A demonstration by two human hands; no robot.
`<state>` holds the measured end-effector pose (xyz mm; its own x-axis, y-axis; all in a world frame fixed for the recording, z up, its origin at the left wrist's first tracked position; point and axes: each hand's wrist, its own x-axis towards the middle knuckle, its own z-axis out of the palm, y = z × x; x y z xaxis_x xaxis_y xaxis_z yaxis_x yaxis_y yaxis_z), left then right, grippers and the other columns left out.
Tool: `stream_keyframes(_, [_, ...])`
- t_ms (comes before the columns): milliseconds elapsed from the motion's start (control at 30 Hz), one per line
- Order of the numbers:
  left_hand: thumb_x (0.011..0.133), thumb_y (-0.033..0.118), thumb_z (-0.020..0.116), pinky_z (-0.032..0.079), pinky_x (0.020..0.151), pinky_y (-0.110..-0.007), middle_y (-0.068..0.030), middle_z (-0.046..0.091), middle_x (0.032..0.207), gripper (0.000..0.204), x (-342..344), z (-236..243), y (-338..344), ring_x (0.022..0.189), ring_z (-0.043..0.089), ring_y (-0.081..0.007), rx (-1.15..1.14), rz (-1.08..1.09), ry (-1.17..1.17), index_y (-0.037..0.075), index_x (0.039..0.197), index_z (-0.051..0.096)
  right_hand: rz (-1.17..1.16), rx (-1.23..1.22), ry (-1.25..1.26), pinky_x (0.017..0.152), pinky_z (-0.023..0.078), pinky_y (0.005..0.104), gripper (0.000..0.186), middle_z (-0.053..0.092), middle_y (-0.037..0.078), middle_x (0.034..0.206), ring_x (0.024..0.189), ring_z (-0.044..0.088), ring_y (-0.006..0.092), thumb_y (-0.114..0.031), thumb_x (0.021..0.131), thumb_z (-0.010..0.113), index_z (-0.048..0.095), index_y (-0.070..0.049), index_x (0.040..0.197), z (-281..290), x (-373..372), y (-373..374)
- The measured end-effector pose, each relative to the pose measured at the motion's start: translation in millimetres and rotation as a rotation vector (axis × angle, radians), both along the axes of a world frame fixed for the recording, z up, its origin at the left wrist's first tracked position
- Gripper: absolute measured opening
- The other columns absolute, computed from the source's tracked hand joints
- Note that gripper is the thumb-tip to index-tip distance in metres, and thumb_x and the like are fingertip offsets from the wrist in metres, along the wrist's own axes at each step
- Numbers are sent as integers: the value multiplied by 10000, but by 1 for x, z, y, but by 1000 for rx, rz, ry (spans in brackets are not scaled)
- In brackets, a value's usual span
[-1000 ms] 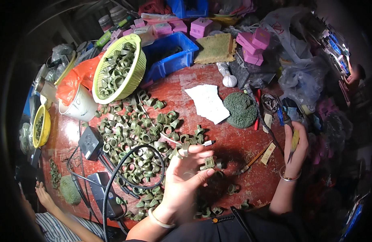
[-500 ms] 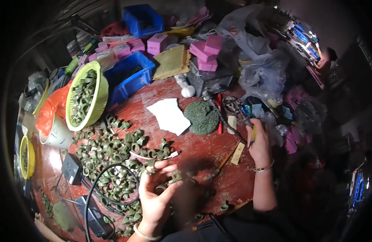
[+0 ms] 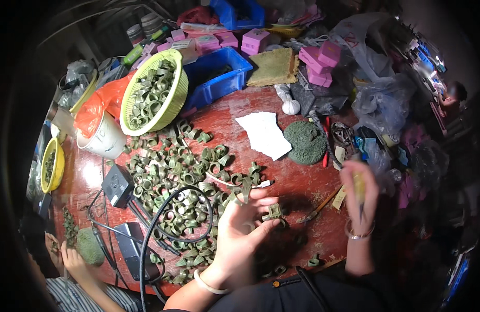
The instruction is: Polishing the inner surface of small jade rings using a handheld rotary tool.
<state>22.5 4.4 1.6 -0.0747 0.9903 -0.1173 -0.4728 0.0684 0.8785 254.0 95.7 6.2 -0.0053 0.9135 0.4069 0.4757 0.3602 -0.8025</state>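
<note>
My left hand is raised over the near middle of the table, holding a square-topped green ring between thumb and fingers. More green ring pieces stick up by its fingertips. My right hand, smeared by motion, is closed around a slim yellow tool with a dark pointed tip toward the wrist. Left of my left hand lies a wide heap of green rings. Beyond my hands are a round dark-green mound and a white jagged sheet.
A yellow-green basket of rings, a blue bin and a white bucket stand at the far left. A black cable loops over the heap beside black boxes. Another person's hands work at lower left.
The whole view has swung left, so the table's things sit farther right. My right hand has come nearer and left relative to the table. The other person's hands show more.
</note>
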Motion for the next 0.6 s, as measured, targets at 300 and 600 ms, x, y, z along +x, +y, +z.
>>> stream_keyframes(300, [776,-169,599,493,895,-303,-99,596,1117,478,6,3,-4,1006,596,-152,4,-55,481,-25,1207,451,576,122,-321,665,489,335,423,556,101,894,772,593,249,-105,731,772,609,-41,1116,19,-58,-39])
stream_keyframes(600, [904,25,594,276,444,-147,-3,590,796,90,0,2,-1,575,470,-27,-110,357,142,46,982,555,129,74,-846,737,439,426,256,515,131,911,841,545,316,-156,803,692,546,-51,986,8,-14,-3])
